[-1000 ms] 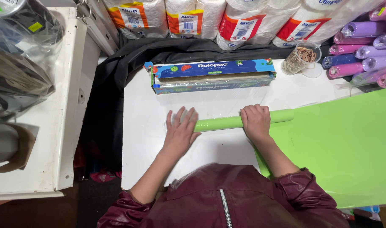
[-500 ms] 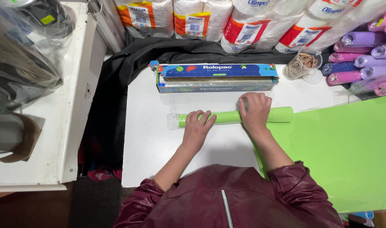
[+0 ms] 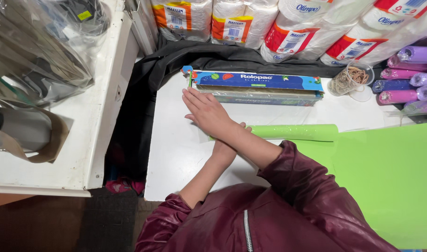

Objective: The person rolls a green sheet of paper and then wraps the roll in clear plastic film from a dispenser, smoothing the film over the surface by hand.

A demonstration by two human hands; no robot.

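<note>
White table (image 3: pixel 176 154), your arms crossed over the green paper roll (image 3: pixel 293 132).
Your right hand (image 3: pixel 206 111), flat with fingers together, reaches left toward the blue film box (image 3: pixel 255 86); your left hand (image 3: pixel 225 145), mostly hidden, presses the roll's left end. Its long axis runs left-right, the glossy sheet unrolled rightward.

White table (image 3: pixel 176 158), white side counter (image 3: pixel 96 140), dark floor (image 3: pixel 45 224)
</note>
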